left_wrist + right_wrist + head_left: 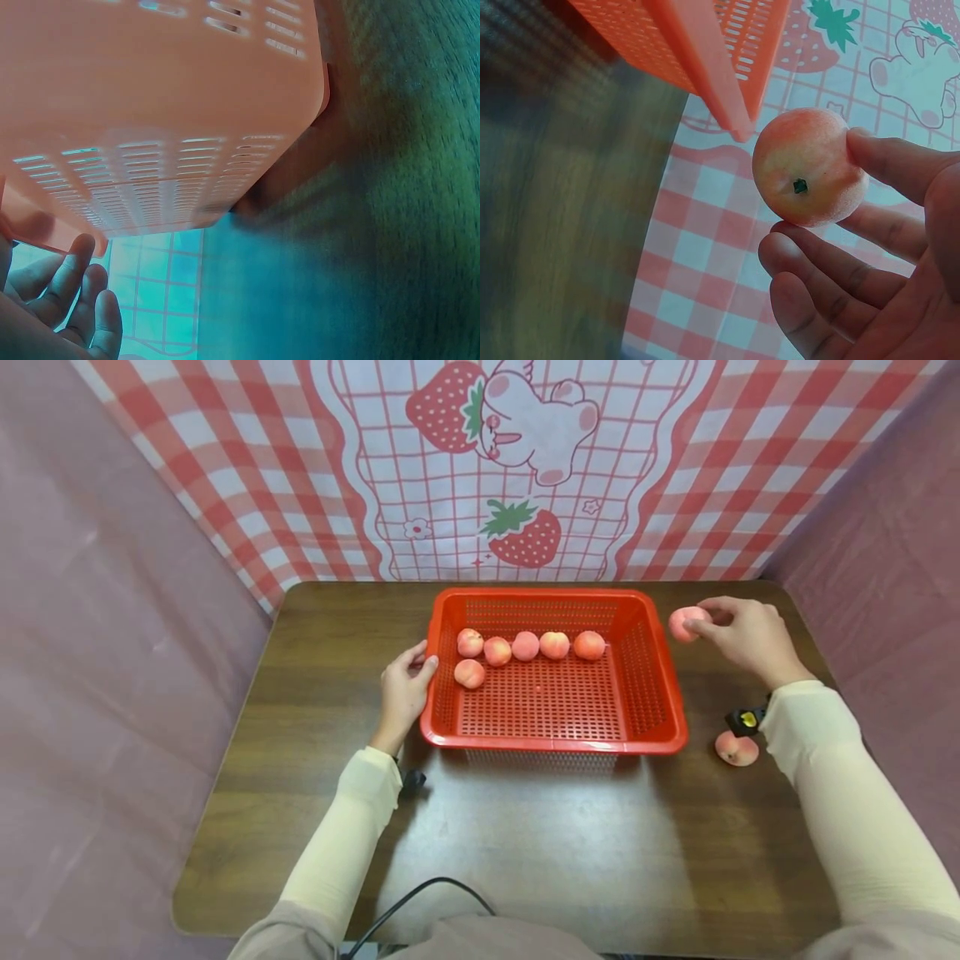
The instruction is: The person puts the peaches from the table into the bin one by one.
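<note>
A red plastic basket [551, 745] with perforated walls stands on the table. Inside it, several peaches line up along the far side, and one more peach [469, 674] lies in front of the leftmost. My left hand [403, 692] holds the basket's left rim, thumb on top; the left wrist view shows its fingers [66, 281] beneath the rim. Just off the basket's right rim, my right hand [750, 637] pinches a peach [685, 624] between thumb and fingers, above the table. In the right wrist view that peach [799, 157] shows a small dark stem mark.
Another peach [737, 750] lies on the wooden table [315, 710] to the right of the basket, below my right wrist. A black cable [442, 880] curves over the table's near edge. A checked strawberry-print cloth [300, 468] hangs behind, and pinkish drapes [97, 652] flank both sides.
</note>
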The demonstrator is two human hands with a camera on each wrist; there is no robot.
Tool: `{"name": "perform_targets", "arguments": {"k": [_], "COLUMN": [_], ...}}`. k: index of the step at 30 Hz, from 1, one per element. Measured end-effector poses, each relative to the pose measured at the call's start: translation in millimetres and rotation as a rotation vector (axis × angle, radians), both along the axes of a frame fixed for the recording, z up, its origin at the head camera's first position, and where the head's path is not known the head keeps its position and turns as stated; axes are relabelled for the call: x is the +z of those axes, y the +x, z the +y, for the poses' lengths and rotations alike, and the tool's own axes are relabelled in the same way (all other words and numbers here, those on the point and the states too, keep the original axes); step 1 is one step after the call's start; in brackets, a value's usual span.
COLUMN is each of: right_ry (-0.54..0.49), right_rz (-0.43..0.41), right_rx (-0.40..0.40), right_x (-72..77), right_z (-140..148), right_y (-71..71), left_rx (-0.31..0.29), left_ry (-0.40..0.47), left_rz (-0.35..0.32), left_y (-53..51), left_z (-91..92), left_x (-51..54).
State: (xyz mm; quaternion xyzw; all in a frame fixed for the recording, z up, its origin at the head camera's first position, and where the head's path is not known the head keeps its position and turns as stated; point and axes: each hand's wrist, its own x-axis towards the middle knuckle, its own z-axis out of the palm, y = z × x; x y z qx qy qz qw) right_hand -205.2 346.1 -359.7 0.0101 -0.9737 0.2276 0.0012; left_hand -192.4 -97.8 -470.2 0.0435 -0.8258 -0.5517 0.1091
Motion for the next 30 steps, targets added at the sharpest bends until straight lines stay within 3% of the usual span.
{"name": "perform_targets", "arguments": {"k": [30], "right_ry": [-0.001], "right_rz": [0.066], "right_rx": [0.099], "right_x": [12.8], "right_z": [-50], "right_y": [-12.8], "left_rx": [0.003], "left_ry": [-0.010], "left_rz": [0.016], "left_y": [0.0], "left_z": [0.6], "left_x": [-1.5]}}
